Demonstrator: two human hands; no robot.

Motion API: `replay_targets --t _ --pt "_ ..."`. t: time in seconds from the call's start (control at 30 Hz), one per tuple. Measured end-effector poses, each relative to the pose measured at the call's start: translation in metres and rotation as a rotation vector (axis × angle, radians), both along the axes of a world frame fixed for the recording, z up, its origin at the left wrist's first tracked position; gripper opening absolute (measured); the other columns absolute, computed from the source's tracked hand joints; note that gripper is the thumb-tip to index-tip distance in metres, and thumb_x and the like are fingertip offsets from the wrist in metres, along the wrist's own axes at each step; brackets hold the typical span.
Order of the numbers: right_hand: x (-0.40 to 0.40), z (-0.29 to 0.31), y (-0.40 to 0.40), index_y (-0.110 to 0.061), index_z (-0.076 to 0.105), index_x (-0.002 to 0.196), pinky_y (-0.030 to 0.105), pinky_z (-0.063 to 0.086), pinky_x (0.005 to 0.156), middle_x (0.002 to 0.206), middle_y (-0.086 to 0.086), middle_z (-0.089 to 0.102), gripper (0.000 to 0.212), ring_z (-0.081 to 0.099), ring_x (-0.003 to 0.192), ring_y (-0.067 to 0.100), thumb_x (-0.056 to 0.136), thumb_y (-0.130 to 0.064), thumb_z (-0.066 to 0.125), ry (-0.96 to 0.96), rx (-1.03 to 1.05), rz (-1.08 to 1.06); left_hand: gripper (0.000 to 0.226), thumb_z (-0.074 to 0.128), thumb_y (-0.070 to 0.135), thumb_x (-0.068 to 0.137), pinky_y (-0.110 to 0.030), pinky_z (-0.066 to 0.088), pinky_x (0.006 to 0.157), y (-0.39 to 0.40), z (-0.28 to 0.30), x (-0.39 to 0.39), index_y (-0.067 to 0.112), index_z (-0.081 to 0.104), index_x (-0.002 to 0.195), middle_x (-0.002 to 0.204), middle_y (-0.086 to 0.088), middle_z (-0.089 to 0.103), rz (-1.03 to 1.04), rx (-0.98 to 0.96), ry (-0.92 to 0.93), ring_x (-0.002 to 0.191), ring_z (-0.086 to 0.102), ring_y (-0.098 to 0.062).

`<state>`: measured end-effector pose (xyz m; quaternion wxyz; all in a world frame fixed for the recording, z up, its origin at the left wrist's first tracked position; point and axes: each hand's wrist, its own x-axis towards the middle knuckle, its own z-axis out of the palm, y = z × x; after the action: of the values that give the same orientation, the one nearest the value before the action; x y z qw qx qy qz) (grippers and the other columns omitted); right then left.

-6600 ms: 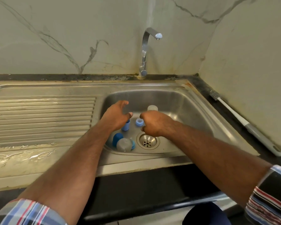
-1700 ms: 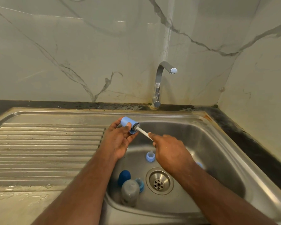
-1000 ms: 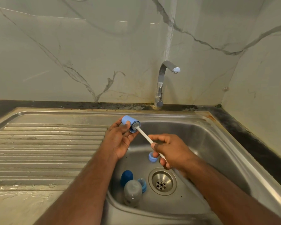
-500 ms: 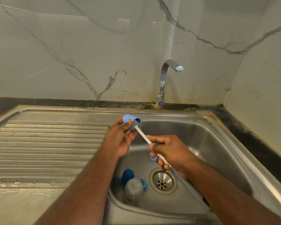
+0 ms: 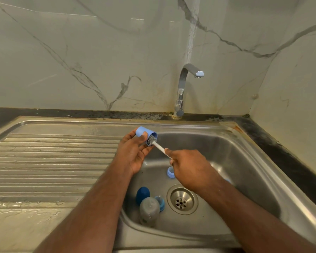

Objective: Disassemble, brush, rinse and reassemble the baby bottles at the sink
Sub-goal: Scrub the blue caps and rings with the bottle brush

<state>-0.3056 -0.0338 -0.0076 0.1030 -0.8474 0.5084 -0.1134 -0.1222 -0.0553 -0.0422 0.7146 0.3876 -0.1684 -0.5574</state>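
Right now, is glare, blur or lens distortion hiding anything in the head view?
Head view: sharp at the brush inside the blue cap; glare streaks on the sink right wall; wide-angle bending at the edges; the right hand hides the brush handle.

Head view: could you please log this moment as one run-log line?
step: brushing | left hand: holds light blue cap | right hand: holds brush, bristles inside cap | tap: no water seen | sink: other parts wait

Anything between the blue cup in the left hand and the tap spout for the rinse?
Nothing visible. The left hand holds the blue cup over the basin's left edge; the spout is up and to the right. Only the brush, held by the right hand, sits in the cup's mouth.
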Motion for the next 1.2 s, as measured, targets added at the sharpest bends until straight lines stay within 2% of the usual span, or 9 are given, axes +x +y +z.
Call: replay_targets --t 0.1,0.27,0.47,0.6,0.67,0.83,0.97,1.03,1.2 --pt "-0.008 0.008 0.002 -0.040 0.047 0.145 0.030 0.051 0.071 0.101 -0.004 0.065 0.042 0.060 0.076 0.013 0.105 -0.028 0.044 -0.147 0.043 -0.025 0.045 0.067 0.003 0.093 -0.040 0.065 0.076 0.000 -0.001 0.004 0.005 0.054 0.136 0.119 -0.024 0.070 0.006 0.005 0.020 0.092 0.076 -0.030" --pt "-0.001 0.001 0.000 -0.038 0.030 0.153 0.035 0.052 0.078 0.111 0.002 0.058 0.054 0.060 0.092 0.023 0.104 -0.020 0.039 0.102 -0.092 -0.051 0.047 0.068 -0.001 0.090 -0.044 0.063 0.082 -0.001 0.000 -0.002 0.005 0.054 0.135 0.119 -0.025 0.070 -0.027 -0.008 -0.026 0.096 0.075 -0.034" --pt "-0.014 0.009 -0.004 -0.038 0.059 0.135 0.012 0.039 0.056 0.081 -0.013 0.065 0.037 0.055 0.055 -0.003 0.101 -0.024 0.054 -0.414 0.269 -0.040 0.048 0.064 -0.002 0.092 -0.043 0.064 0.077 -0.001 0.002 0.006 0.008 0.053 0.137 0.124 -0.027 0.066 -0.012 -0.013 0.057 0.101 0.074 -0.035" --pt "-0.004 0.002 0.001 -0.038 0.042 0.148 0.027 0.044 0.073 0.110 -0.002 0.066 0.045 0.056 0.084 0.013 0.105 -0.025 0.043 -0.021 -0.050 -0.059 0.047 0.062 -0.005 0.094 -0.044 0.064 0.078 -0.001 0.001 0.004 0.007 0.051 0.138 0.126 -0.029 0.064 -0.032 -0.017 0.044 0.108 0.071 -0.039" --pt "0.002 0.001 0.003 -0.037 0.041 0.149 0.029 0.044 0.074 0.105 -0.003 0.065 0.046 0.057 0.085 0.014 0.105 -0.025 0.042 0.031 -0.050 -0.033 0.046 0.061 -0.006 0.093 -0.045 0.063 0.081 0.001 0.001 0.002 0.008 0.052 0.136 0.126 -0.029 0.064 -0.053 -0.015 0.018 0.106 0.072 -0.038" --pt "-0.012 0.009 0.001 -0.036 0.061 0.133 0.018 0.041 0.048 0.077 -0.003 0.064 0.036 0.053 0.050 0.001 0.102 -0.020 0.054 -0.579 0.439 -0.061 0.044 0.060 -0.004 0.094 -0.044 0.063 0.083 0.000 0.003 0.008 0.009 0.053 0.135 0.124 -0.029 0.065 -0.028 -0.031 0.079 0.099 0.073 -0.036" --pt "-0.007 0.004 -0.001 -0.038 0.047 0.146 0.027 0.050 0.080 0.113 -0.003 0.070 0.042 0.062 0.088 0.011 0.105 -0.027 0.047 -0.129 -0.001 -0.062 0.047 0.060 -0.006 0.094 -0.046 0.063 0.082 -0.001 0.003 0.000 0.008 0.051 0.138 0.125 -0.029 0.065 -0.054 -0.031 0.060 0.106 0.072 -0.039" --pt "-0.001 0.001 0.002 -0.037 0.043 0.149 0.031 0.051 0.083 0.113 -0.003 0.068 0.044 0.062 0.092 0.015 0.105 -0.027 0.044 -0.043 -0.003 -0.039 0.047 0.060 -0.007 0.094 -0.046 0.063 0.083 0.001 0.003 0.000 0.008 0.052 0.138 0.126 -0.030 0.064 -0.070 -0.039 0.052 0.106 0.072 -0.038" --pt "-0.012 0.006 -0.002 -0.035 0.060 0.134 0.021 0.040 0.045 0.077 0.003 0.064 0.037 0.049 0.048 0.006 0.102 -0.018 0.053 -0.644 0.535 -0.076 0.042 0.056 -0.008 0.095 -0.045 0.062 0.085 0.002 0.004 0.004 0.010 0.055 0.133 0.127 -0.028 0.062 -0.077 -0.077 0.103 0.101 0.072 -0.036"
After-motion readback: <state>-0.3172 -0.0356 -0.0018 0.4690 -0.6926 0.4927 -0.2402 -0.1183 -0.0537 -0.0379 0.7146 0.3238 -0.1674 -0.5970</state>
